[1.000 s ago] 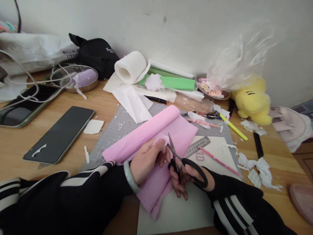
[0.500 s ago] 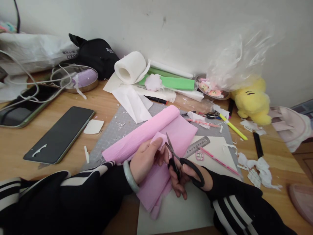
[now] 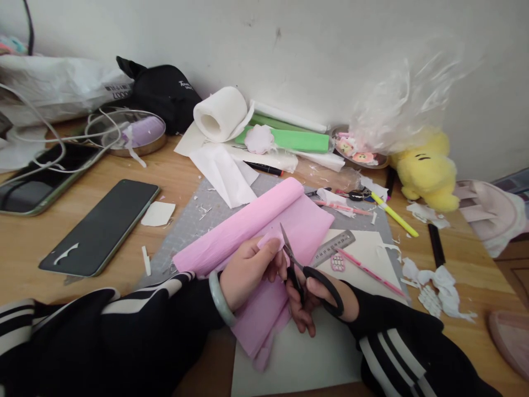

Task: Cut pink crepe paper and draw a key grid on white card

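My left hand (image 3: pixel 252 263) pinches a small piece of pink crepe paper (image 3: pixel 273 236) between thumb and fingers. In my right hand (image 3: pixel 309 300) are black-handled scissors (image 3: pixel 326 284), their blades pointing up and left against the right edge of that piece. Whether the blades are parted is hard to make out. Beneath both hands lies a larger roll of pink crepe paper (image 3: pixel 243 225), partly unrolled, with a loose end hanging toward me. A steel ruler (image 3: pixel 334 248) lies just right of the scissors.
A grey cutting mat (image 3: pixel 185 231) and a white sheet (image 3: pixel 297 361) lie under the work. A phone (image 3: pixel 103 226) is on the left. Behind stand a paper roll (image 3: pixel 221 114) and green crepe paper (image 3: pixel 300 140). A pink pen (image 3: pixel 370 270) and white scraps (image 3: pixel 442 284) lie right.
The small pink piece has tilted and sits lower against the blades, my left thumb shifting slightly with it. The scissors have barely moved.
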`<control>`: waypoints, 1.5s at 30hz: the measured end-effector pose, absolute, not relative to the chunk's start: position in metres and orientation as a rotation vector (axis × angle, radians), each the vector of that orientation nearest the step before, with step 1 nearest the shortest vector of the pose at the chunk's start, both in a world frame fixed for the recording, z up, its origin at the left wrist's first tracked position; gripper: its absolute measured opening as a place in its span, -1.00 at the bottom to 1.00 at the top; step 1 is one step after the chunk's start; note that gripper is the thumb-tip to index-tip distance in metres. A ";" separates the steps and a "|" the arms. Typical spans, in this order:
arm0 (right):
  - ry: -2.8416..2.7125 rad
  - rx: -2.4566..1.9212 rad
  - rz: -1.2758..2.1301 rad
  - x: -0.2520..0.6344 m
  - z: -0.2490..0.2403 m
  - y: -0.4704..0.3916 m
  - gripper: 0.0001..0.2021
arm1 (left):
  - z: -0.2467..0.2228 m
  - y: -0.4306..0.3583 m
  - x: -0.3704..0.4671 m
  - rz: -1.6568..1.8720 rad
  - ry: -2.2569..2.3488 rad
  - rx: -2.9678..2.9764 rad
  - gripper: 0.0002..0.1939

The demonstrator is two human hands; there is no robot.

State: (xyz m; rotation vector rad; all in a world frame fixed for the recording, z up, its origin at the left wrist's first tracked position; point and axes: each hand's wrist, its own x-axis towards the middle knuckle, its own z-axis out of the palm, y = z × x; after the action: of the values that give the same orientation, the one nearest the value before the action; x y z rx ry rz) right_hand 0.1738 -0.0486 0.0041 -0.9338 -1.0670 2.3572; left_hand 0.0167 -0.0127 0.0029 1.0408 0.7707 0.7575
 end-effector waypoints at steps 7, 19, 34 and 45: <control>-1.130 -0.987 2.307 0.173 0.002 -0.051 -0.49 | 0.002 -0.013 0.016 0.772 0.781 1.011 -0.63; -1.069 -0.918 2.369 0.174 0.005 -0.049 -0.43 | 0.005 -0.014 0.015 0.770 0.793 1.040 -0.61; -1.101 -0.967 2.332 0.173 0.007 -0.049 -0.47 | 0.006 -0.013 0.016 0.717 0.842 1.012 -0.63; -1.105 -1.000 2.300 0.174 0.003 -0.050 -0.50 | 0.003 -0.012 0.016 0.731 0.830 1.067 -0.56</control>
State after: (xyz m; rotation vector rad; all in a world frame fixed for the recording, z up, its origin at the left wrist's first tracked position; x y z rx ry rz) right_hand 0.1736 -0.0500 0.0026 -0.9997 -1.1049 2.3000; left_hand 0.0161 -0.0124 0.0033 1.0672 0.8297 0.7308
